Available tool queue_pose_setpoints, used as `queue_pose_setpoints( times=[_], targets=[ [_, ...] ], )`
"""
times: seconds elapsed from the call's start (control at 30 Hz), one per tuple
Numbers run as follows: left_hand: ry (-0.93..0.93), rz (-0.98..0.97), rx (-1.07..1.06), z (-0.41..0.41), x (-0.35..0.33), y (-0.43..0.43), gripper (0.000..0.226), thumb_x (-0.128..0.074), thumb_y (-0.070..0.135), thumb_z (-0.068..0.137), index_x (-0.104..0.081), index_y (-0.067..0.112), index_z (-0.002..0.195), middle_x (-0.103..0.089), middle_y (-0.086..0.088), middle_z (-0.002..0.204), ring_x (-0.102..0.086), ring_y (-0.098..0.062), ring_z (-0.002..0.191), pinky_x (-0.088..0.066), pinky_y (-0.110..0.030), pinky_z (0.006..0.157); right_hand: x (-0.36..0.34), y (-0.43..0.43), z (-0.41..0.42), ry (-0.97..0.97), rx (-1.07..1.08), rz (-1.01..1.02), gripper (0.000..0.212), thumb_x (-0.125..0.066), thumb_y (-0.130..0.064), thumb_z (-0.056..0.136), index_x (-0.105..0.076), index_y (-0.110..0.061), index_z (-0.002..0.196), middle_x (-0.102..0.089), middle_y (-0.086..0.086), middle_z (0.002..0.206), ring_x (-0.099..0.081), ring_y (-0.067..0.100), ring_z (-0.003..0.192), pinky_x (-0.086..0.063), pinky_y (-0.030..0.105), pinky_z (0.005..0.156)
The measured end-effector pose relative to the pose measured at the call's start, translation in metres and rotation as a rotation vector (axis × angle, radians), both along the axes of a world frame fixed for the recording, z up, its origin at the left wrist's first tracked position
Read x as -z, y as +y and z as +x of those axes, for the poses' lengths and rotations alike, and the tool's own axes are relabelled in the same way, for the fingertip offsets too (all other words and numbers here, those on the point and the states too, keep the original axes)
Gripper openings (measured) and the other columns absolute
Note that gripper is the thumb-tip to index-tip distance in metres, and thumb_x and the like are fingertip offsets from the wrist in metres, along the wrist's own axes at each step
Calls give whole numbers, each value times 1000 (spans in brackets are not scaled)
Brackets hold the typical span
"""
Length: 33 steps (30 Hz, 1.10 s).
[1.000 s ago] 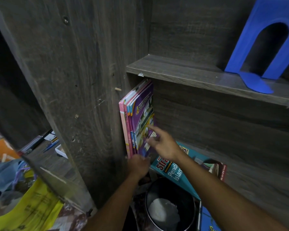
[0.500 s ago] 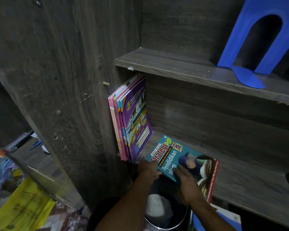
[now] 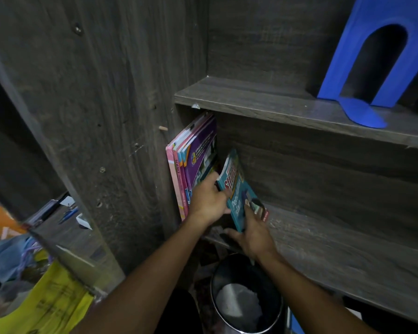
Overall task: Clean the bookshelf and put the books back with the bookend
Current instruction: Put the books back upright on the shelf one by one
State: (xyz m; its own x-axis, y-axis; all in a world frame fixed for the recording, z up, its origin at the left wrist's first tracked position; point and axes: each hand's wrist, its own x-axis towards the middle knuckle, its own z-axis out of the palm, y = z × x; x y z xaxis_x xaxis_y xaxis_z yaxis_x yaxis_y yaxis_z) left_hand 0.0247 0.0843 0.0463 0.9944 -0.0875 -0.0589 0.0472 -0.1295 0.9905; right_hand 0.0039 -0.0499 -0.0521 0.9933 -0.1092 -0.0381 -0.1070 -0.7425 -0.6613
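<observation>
We see a dark wood-grain bookshelf (image 3: 263,44) with two shelves. On the upper shelf (image 3: 287,107), toward the right, a bright blue bookend (image 3: 384,10) stands upright, an arch cut through its plate and its rounded tongue lying flat on the board. On the lower shelf (image 3: 336,249), a few thin upright books (image 3: 193,162) with pink and purple covers lean against the left wall. Just beside them a teal book (image 3: 237,189) is tilted, its top tipped toward the stack. The left hand (image 3: 208,201) pinches its near edge and the right hand (image 3: 253,232) grips its bottom corner.
</observation>
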Motion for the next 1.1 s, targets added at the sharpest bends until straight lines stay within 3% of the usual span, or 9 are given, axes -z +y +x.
queue_pose_setpoints(
  times=[0.13,0.33,0.47,0.53,0.63,0.8,0.9,1.0,1.1],
  targets=[
    [-177,158,-53,1,-6,21,19,-62,10,92,-58,24,105,-69,-3,105,-71,-18,86,-62,-41,65,-6,26,15,8,-42,106,118,-85,-41,72,-6,-28,159,-45,10,150,-49,29,131,-43,32,102],
    [-413,449,-274,-2,-12,42,15,-66,20,86,-55,20,97,-69,-4,84,-67,-23,74,-57,-40,68,-11,67,38,-23,-70,281,112,-86,-29,73,-13,-33,157,-50,4,146,-52,23,128,-42,23,94],
    [-553,599,-425,-7,-15,61,32,-69,23,86,-48,19,110,-69,4,87,-66,-26,82,-54,-45,73,-5,83,49,81,-97,293,130,-90,-19,67,1,-32,158,-28,11,160,-37,28,141,-37,35,111],
    [-603,625,-411,-6,-14,67,43,-71,17,85,-44,19,118,-63,6,82,-63,-23,79,-52,-45,71,3,82,49,119,-75,301,131,-91,-13,65,0,-33,158,-28,9,160,-36,27,141,-35,36,113],
    [-620,689,-376,-3,-13,67,54,-70,16,86,-40,25,130,-58,5,81,-59,-19,74,-52,-44,66,11,78,46,122,-32,291,118,-86,-5,70,-11,-28,158,-39,8,154,-43,27,135,-39,31,108],
    [-589,694,-355,6,-12,61,61,-66,18,90,-33,32,139,-66,-2,87,-65,-24,77,-56,-45,69,18,78,49,125,-44,304,112,-83,-8,75,-12,-32,158,-35,10,157,-41,28,138,-40,41,111],
    [-574,704,-359,6,-13,60,59,-64,19,90,-33,31,139,-68,-5,92,-67,-26,82,-56,-47,72,21,77,44,94,-73,264,104,-78,-12,82,-10,-35,157,-36,11,155,-41,29,137,-38,33,108],
    [-561,725,-356,4,-15,60,56,-63,21,91,-32,31,137,-68,-5,93,-67,-27,82,-56,-48,71,27,78,33,28,-68,267,97,-68,-1,88,-9,-36,155,-38,12,153,-47,26,132,-44,21,96],
    [-587,777,-343,-2,-15,59,60,-62,25,93,-30,32,144,-68,-3,92,-67,-26,81,-56,-47,70,35,77,28,-18,-73,220,92,-64,2,89,-11,-34,155,-45,16,148,-53,29,126,-50,31,98]
  ],
)
